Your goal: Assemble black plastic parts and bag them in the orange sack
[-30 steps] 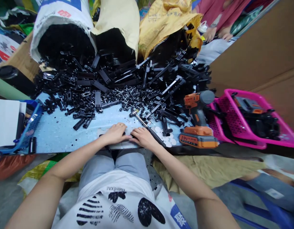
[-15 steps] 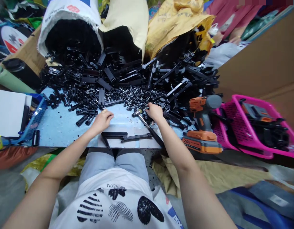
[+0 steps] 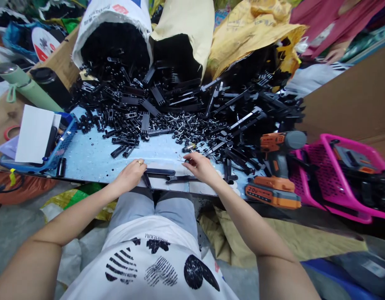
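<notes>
On the speckled light-blue tabletop [image 3: 89,154], long slim black bars [image 3: 161,171] lie at six o'clock, the half-curled left hand [image 3: 131,173], grip unclear, at their nine, the right hand [image 3: 200,167] pinching a small black-headed pin [image 3: 186,161], a cream sack [image 3: 183,18] at twelve.

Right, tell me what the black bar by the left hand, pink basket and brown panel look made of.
Black bar: coated metal or plastic, unclear which; smooth, dark, faint sheen. Pink basket: likely glossy moulded plastic, with perforated walls. Brown panel: probably matte cardboard, plain tan with a crease.
</notes>
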The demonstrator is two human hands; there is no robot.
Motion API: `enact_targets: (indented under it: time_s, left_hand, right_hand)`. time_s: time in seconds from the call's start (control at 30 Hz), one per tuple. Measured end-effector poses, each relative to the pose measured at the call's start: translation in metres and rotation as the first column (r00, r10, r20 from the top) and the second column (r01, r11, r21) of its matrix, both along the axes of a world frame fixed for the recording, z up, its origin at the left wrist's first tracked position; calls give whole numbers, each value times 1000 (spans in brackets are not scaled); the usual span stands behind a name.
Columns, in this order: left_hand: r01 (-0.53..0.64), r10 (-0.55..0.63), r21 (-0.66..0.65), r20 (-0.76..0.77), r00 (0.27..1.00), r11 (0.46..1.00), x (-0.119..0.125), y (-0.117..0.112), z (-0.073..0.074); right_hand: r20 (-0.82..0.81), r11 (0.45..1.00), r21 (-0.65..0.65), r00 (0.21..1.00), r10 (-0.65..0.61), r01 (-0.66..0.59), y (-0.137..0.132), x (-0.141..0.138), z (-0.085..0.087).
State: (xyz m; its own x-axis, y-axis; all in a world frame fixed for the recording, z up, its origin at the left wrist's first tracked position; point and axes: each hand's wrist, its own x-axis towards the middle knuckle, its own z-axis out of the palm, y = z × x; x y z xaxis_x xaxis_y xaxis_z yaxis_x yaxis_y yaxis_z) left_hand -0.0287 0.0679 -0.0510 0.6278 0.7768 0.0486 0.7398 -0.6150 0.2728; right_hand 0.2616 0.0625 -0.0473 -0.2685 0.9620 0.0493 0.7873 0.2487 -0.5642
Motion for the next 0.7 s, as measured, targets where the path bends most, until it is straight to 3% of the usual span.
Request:
enact_targets:
  time_s: [0.2,0.33,0.43,0.57,0.7]
  left_hand:
    - [-30,29,6,47,998,1000,3,-1,-3]
    - [-122,124,-23,119,985,992,-3,4,-9]
    - [-89,91,-16,93,992,996,-6,5,-9]
    - [-49,48,60,4,999,997,-3,0,-7]
    - [-34,34,85,-5,999,996,4,-3,-7]
  right_hand:
    - [19,975,-91,978,206,-204,-1,-12,1]
    - [230,964,-101,937,261,-244,-4,-27,7]
    - [396,929,-99,842,366,-358,-9,-40,15]
    - [533,920,-68,766,359,-385,-13,-50,17]
    - [484,927,-56,802,349,-370,-13,-49,13]
